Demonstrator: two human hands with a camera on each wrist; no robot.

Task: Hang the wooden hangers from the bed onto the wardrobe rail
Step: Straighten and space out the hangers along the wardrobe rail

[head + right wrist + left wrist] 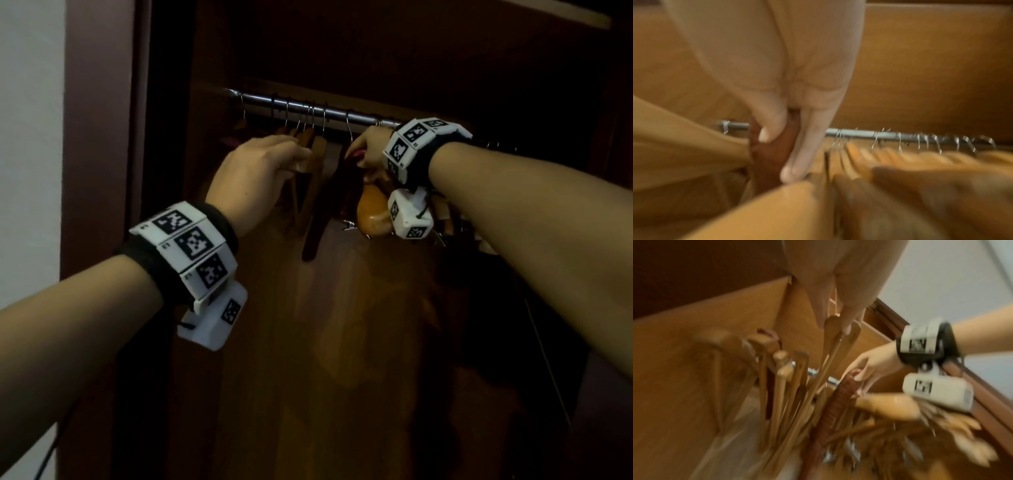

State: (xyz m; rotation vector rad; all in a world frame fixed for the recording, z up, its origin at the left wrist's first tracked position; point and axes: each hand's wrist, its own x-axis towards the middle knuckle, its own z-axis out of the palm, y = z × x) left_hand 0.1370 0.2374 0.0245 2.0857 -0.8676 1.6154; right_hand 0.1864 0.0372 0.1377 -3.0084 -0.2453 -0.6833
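Both hands reach into a dim wardrobe, each wearing a black wristband (pixel 212 236) covered in white marker tiles. Left hand (pixel 255 178) rests with straightened fingers (pixel 846 318) against the shoulders of light wooden hangers (pixel 310 147) already hooked on the metal rail (pixel 308 108), its fingertips touching the wood in the left wrist view; nothing shows the fingers curling around a hanger. Right hand (pixel 370 147) is clamped on a dark reddish-brown hanger (pixel 836 395), thumb and fingers wrapped round its upper part just below the rail, as the left wrist and right wrist views both show (each is smeared by motion blur). Just beneath that hand a broad, glossy amber hanger shoulder (pixel 373 212) juts toward the camera, and other pale hangers crowd behind it to the right; whether the right hand holds those too cannot be told.

Along the rail, a row of thin wire hooks (pixel 920 141) hangs close together, with the wooden bodies packed side by side below. A dark strap-like piece (pixel 313 236) dangles between the two hands. Behind everything stands the wardrobe's brown back panel (pixel 325 359), with a pale wall (pixel 30 137) at the far left of the head view.
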